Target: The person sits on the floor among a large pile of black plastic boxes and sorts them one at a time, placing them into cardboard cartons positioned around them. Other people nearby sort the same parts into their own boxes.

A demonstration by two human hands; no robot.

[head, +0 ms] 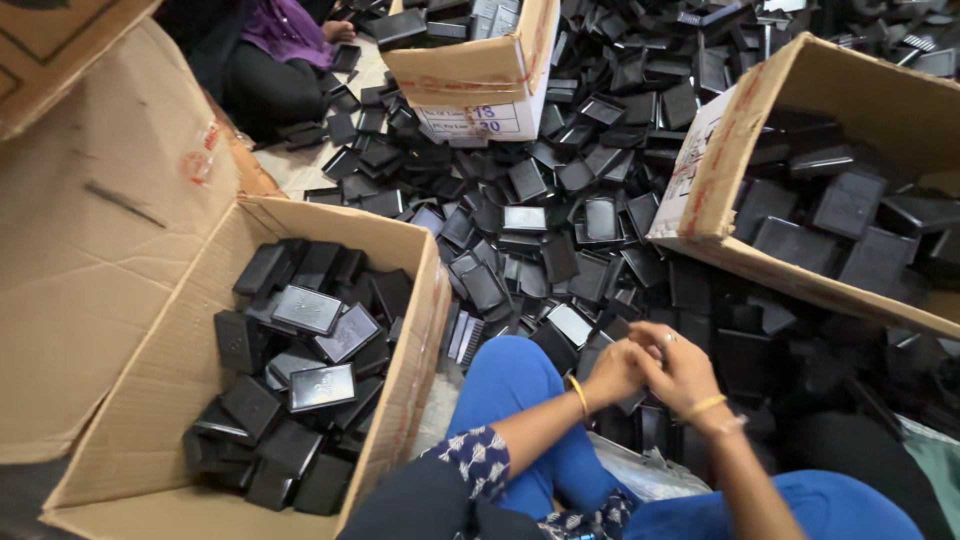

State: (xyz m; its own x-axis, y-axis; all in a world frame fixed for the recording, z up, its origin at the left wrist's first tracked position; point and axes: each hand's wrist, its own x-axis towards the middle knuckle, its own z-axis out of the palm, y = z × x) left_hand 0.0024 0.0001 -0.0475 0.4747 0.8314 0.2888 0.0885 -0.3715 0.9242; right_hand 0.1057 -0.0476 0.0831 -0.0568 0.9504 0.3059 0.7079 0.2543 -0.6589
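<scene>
Low and right of centre, I see my left hand (612,372) and right hand (683,372) meeting above the pile of black plastic trays (560,200) on the floor. Their fingers (645,340) are pressed together, touching each other; whether they pinch anything I cannot tell. My blue-clad knee (510,385) sits just left of them. An open cardboard box (150,400) part-filled with trays fills the lower left, another box (720,170) lies at upper right, a third (480,80) at top centre.
</scene>
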